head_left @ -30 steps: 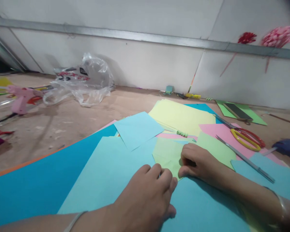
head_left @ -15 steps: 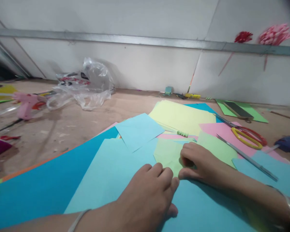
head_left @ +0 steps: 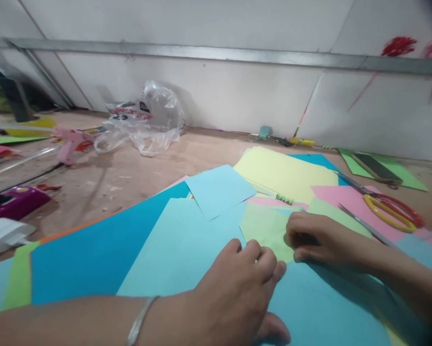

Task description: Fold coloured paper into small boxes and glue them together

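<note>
My left hand point(head_left: 242, 286) rests low over the large light blue sheet point(head_left: 165, 250), its fingers curled under and its thumb below them. Whatever lies under those fingers is hidden. Just right of it, my right hand point(head_left: 320, 240) is bent with fingertips and thumb drawn in, at the edge of a pale green piece of paper point(head_left: 261, 226). I cannot make out what it holds, if anything. The two hands are close but apart. A smaller light blue square point(head_left: 221, 190) lies above the left hand, and a small green paper coil point(head_left: 284, 198) lies beyond the right.
Red-and-yellow-handled scissors point(head_left: 388, 211) lie on pink paper point(head_left: 345, 192) at right. Tweezers point(head_left: 367, 226) lie nearer my right arm. At left are a pink glue gun point(head_left: 69, 144), purple power strip point(head_left: 17, 202) and white plug point(head_left: 8, 235). A plastic bag point(head_left: 147, 120) sits by the wall.
The view has turned left, so everything sits further right and more of the power strip and plug shows. Both hands stay close together over the paper, nearly in the same pose.
</note>
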Action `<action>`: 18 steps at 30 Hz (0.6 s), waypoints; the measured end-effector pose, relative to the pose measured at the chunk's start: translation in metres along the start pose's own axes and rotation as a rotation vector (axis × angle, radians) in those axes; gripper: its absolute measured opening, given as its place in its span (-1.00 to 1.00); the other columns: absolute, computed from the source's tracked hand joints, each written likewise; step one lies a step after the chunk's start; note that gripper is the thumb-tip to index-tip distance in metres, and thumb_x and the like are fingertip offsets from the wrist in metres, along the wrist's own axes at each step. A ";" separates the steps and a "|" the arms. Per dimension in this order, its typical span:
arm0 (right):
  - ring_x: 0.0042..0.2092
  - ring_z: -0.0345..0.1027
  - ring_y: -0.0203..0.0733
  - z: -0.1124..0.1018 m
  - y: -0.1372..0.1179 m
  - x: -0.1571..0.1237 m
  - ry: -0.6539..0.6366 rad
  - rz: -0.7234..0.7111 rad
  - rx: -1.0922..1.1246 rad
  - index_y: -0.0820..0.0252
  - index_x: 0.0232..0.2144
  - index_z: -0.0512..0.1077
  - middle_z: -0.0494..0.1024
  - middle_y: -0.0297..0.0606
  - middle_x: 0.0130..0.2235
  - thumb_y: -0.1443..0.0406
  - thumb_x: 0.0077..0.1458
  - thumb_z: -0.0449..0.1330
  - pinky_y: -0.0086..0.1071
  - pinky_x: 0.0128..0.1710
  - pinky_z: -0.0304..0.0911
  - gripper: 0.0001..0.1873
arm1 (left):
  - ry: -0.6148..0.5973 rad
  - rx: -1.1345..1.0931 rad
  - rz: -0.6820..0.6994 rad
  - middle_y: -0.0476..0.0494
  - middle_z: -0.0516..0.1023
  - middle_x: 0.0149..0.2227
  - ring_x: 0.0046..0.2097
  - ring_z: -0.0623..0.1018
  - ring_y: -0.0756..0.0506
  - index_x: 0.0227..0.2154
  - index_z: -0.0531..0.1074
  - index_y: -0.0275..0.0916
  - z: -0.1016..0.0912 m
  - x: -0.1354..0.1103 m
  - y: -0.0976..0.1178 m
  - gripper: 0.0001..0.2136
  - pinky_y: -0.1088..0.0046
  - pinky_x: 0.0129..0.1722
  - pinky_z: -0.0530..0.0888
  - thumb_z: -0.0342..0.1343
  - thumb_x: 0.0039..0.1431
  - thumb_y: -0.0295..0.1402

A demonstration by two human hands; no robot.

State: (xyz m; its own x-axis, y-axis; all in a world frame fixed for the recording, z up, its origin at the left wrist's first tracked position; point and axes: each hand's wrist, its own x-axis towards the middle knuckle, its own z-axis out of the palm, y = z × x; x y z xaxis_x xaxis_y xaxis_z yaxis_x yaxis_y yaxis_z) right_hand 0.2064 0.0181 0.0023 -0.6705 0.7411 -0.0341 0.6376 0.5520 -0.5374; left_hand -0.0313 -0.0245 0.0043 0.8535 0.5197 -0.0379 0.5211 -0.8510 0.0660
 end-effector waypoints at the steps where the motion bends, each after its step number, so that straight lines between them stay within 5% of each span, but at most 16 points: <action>1: -0.34 0.27 -0.28 0.000 -0.001 0.000 0.001 0.008 0.008 0.17 -0.45 0.32 0.43 -0.36 -0.39 0.35 0.08 0.29 -0.43 -0.38 0.19 -0.81 | -0.031 -0.004 -0.008 -0.16 0.50 -0.18 -0.17 0.45 -0.21 0.06 0.36 -0.26 -0.002 -0.001 0.000 -0.30 0.29 -0.33 0.33 0.10 0.03 0.22; 5: -0.30 0.28 -0.27 -0.005 -0.008 0.001 -0.029 0.056 0.025 0.18 -0.47 0.34 0.43 -0.34 -0.37 0.39 0.04 0.30 -0.43 -0.33 0.19 -0.82 | -0.058 -0.011 0.000 -0.22 0.54 -0.19 -0.13 0.49 -0.25 -0.08 0.47 -0.28 -0.003 -0.009 -0.003 -0.40 0.25 -0.22 0.42 0.15 0.04 0.17; 10: -0.24 0.34 -0.27 -0.018 -0.009 -0.005 -0.120 0.039 0.072 0.18 -0.37 0.43 0.46 -0.29 -0.27 0.54 0.02 0.14 -0.43 -0.24 0.25 -0.80 | 0.097 0.071 0.044 -0.39 0.55 -0.11 -0.03 0.50 -0.31 -0.19 0.52 -0.35 0.009 -0.019 -0.004 -0.47 0.15 -0.03 0.43 0.18 0.07 0.09; 15: -0.12 0.38 -0.16 -0.019 0.007 -0.010 0.198 0.013 -0.097 0.13 -0.09 0.46 0.49 -0.16 -0.13 0.51 0.15 -0.02 -0.31 -0.15 0.30 -0.61 | 0.051 0.001 0.023 -0.26 0.55 -0.21 -0.14 0.53 -0.25 -0.28 0.47 -0.30 0.006 -0.013 -0.007 -0.68 0.04 0.03 0.41 0.21 0.15 -0.09; 18: -0.07 0.37 -0.07 -0.012 0.012 -0.009 0.246 -0.002 -0.310 0.01 0.09 0.41 0.49 -0.12 -0.05 0.49 0.20 -0.03 -0.21 -0.12 0.31 -0.50 | 0.021 -0.034 -0.021 -0.24 0.51 -0.16 -0.13 0.51 -0.27 -0.02 0.39 -0.22 0.001 -0.008 -0.012 -0.57 -0.03 -0.03 0.43 0.28 0.09 -0.17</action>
State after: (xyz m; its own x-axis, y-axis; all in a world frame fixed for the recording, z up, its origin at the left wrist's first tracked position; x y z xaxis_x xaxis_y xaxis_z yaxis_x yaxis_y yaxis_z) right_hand 0.2245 0.0224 0.0063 -0.5848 0.7886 0.1900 0.7459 0.6149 -0.2560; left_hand -0.0447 -0.0183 0.0030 0.8422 0.5389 -0.0185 0.5379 -0.8372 0.0994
